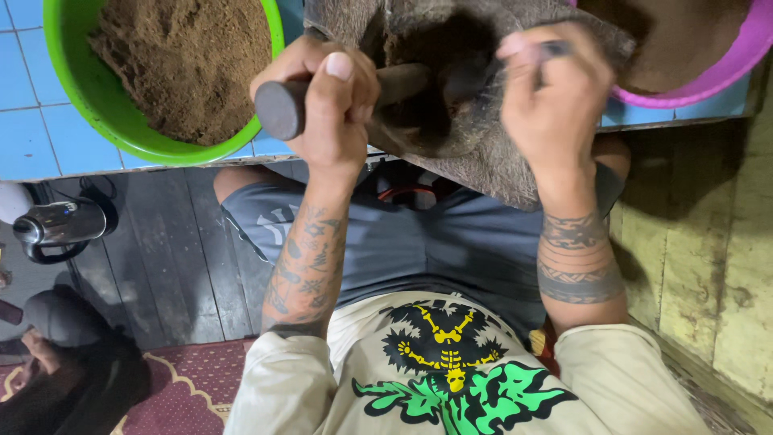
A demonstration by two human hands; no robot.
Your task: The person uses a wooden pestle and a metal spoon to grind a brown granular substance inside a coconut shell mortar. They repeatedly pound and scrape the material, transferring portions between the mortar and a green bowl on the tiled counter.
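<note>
My left hand (322,97) is closed around a dark, thick wooden handle (282,109) whose far end goes into the mouth of a grey cloth sack (483,161). My right hand (555,97) grips the sack's rim and holds the opening apart; it looks slightly blurred. Brown powder shows inside the sack's mouth. A green basin (80,89) full of brown powder sits on the blue tiled ledge (32,137) to the left of my left hand.
A pink basin (725,68) with brown powder stands at the top right. Below the ledge are dark floorboards, a shiny metal kettle (56,225) at left, a red patterned rug (193,387), and a yellowish wooden wall (708,266) at right.
</note>
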